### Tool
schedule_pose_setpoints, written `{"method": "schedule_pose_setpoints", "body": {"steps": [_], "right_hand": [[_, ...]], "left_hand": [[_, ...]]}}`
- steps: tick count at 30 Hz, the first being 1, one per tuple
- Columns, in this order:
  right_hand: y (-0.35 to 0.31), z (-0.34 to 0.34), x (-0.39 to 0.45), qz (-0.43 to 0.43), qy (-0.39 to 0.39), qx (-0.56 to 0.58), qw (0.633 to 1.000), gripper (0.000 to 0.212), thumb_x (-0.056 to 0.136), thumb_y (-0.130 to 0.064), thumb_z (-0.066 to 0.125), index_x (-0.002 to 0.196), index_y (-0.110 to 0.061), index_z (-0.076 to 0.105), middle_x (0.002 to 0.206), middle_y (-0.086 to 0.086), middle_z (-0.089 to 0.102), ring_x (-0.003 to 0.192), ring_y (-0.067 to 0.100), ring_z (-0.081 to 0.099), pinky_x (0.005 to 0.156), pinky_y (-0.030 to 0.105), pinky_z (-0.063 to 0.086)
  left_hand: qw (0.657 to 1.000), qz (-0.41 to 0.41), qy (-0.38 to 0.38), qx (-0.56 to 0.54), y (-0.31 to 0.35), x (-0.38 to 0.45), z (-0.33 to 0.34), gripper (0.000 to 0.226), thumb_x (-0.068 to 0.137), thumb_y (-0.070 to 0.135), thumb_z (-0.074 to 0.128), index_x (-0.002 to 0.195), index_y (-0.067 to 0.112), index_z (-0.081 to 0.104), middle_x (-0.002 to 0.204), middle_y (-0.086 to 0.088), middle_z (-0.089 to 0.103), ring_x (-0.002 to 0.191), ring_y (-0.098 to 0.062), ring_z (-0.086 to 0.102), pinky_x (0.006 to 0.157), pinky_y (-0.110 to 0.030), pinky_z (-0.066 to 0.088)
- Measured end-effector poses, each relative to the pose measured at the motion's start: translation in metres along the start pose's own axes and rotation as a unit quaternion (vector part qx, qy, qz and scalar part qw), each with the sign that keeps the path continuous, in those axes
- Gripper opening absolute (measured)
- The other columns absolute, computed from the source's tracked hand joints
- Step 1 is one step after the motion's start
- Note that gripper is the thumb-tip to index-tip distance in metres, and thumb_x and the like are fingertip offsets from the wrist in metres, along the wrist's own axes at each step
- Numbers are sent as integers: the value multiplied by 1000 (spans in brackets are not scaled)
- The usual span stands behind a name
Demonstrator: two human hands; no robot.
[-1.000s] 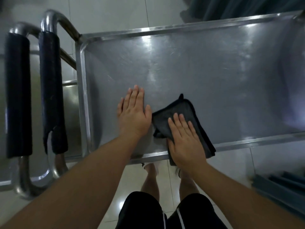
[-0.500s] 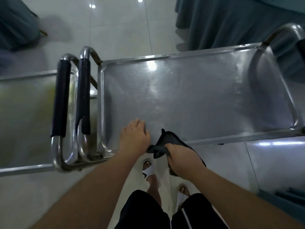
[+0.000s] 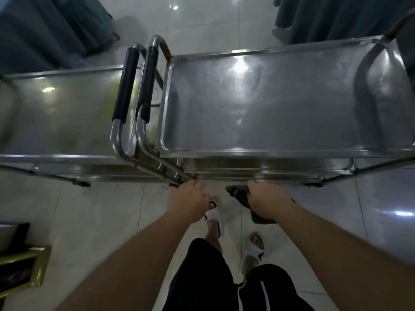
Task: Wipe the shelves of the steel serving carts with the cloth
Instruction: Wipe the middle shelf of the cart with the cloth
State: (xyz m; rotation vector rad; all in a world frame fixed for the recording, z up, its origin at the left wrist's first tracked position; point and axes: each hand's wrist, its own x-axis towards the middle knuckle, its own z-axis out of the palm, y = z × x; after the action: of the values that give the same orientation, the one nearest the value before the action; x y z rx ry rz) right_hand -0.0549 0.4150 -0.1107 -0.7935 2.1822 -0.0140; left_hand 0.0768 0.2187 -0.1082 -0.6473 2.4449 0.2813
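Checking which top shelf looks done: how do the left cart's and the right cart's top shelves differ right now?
The left cart's top shelf shows a dull yellowish-green tint; the right cart's top shelf looks grey. The left shelf runs off the frame's left edge; the right one is nearly all in view. Both are rimmed steel trays, bare, reflecting ceiling lights.

Dark cloth (image 3: 241, 196) bunched below steel carts' (image 3: 280, 104) shelves.

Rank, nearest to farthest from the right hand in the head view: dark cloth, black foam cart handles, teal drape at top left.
1. Dark cloth, gripped in the right hand.
2. Black foam cart handles, up-left between the carts.
3. Teal drape, far top left.
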Motion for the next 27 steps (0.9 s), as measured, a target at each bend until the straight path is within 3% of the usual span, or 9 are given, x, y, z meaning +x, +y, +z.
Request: {"method": "schedule_pose_setpoints", "body": {"steps": [5, 8, 14, 18, 21, 27], "right_hand": [[-5, 25, -10, 45, -32, 14, 998, 21, 102, -16, 46, 122, -13, 53, 105, 9, 64, 92, 26, 63, 82, 40, 56], [-14, 43, -2, 73, -45, 21, 996, 26, 101, -14, 48, 125, -14, 57, 109, 9, 65, 88, 24, 61, 75, 34, 51], [-44, 74, 35, 123, 13, 80, 989, 19, 103, -17, 46, 120, -13, 55, 93, 5, 59, 71, 16, 52, 59, 32, 39], [-67, 92, 72, 109, 53, 76, 990, 17, 105, -26, 39, 108, -16, 53, 88, 6, 60, 72, 20, 58, 62, 36, 49], [-79, 103, 106, 107, 84, 81, 987, 17, 104, -28, 40, 102, -18, 53, 84, 5, 62, 68, 19, 57, 53, 33, 40], [-79, 106, 163, 44, 134, 101, 985, 20, 105, -33, 41, 111, -18, 53, 81, 3, 61, 69, 22, 62, 63, 40, 55]], "left_hand": [[1000, 2, -30, 6, -11, -15, 22, 53, 106, 45, 32, 155, 25, 43, 156, -4, 49, 135, -29, 52, 105, -43, 40], [999, -5, -44, 13, -30, -12, 35, 55, 106, 45, 31, 155, 23, 42, 156, -6, 49, 136, -29, 50, 105, -44, 39], [997, -15, -77, 15, -74, 15, 62, 54, 106, 45, 30, 152, 20, 43, 144, -11, 56, 127, -34, 54, 97, -45, 41], [995, -16, -92, -20, -97, 40, 81, 55, 105, 45, 32, 154, 22, 42, 148, -12, 53, 130, -34, 51, 99, -46, 42], [995, -10, -95, -28, -109, 62, 96, 54, 105, 46, 32, 152, 22, 44, 147, -12, 54, 129, -35, 52, 99, -47, 43], [995, -47, -55, -65, -127, 112, 124, 54, 105, 47, 37, 152, 23, 47, 147, -13, 56, 131, -36, 53, 100, -46, 43]]}}
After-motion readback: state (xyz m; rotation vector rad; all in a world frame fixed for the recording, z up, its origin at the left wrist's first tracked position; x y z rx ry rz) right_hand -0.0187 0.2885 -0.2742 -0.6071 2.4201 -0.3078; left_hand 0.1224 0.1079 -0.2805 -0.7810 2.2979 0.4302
